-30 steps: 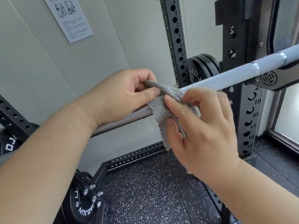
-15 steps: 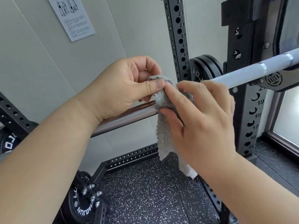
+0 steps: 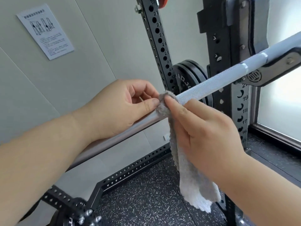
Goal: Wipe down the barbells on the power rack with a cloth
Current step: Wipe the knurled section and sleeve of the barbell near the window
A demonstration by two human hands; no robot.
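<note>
Now the cloth (image 3: 192, 181) hangs longer than half a second ago: bunched then, a loose strip draped over the barbell (image 3: 219, 79) now, where smooth steel meets knurling. Left hand (image 3: 117, 108) pinches the top fold, fingers narrow; right hand (image 3: 206, 136) pinches alongside. Likely a regrip (wiping stroke probably follows).

Grey fluffy cloth (image 3: 171, 128) draped over slanting knurled steel barbell (image 3: 211, 84), tail hanging down.
</note>
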